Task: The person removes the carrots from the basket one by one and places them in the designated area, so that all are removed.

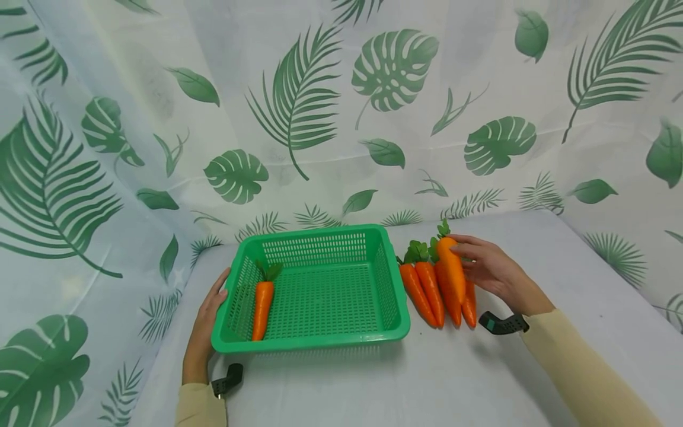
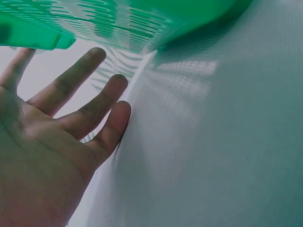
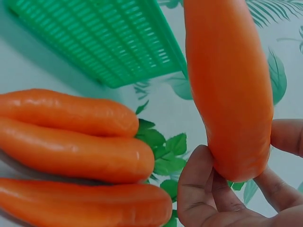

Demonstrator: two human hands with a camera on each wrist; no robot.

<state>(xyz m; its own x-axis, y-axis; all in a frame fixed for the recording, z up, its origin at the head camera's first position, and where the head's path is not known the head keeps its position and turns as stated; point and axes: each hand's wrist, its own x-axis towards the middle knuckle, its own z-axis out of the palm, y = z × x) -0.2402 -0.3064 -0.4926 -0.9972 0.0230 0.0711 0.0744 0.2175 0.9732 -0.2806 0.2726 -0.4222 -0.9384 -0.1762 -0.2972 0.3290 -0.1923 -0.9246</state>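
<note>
A green perforated basket (image 1: 395,335) stands on the white table with one orange carrot (image 1: 262,308) lying in its left part. My left hand (image 1: 209,314) rests with straight fingers (image 2: 90,111) against the basket's left wall (image 2: 118,23). To the right of the basket lies a row of carrots (image 1: 427,290) with green tops. My right hand (image 1: 488,267) pinches the thick end of one carrot (image 1: 452,270) and holds it lifted over the row; in the right wrist view this carrot (image 3: 229,85) is between the fingertips (image 3: 201,189), above the other carrots (image 3: 71,151).
A leaf-printed cloth (image 1: 320,107) hangs behind and to both sides of the table (image 1: 427,385). Black wrist straps (image 1: 501,324) sit on both forearms.
</note>
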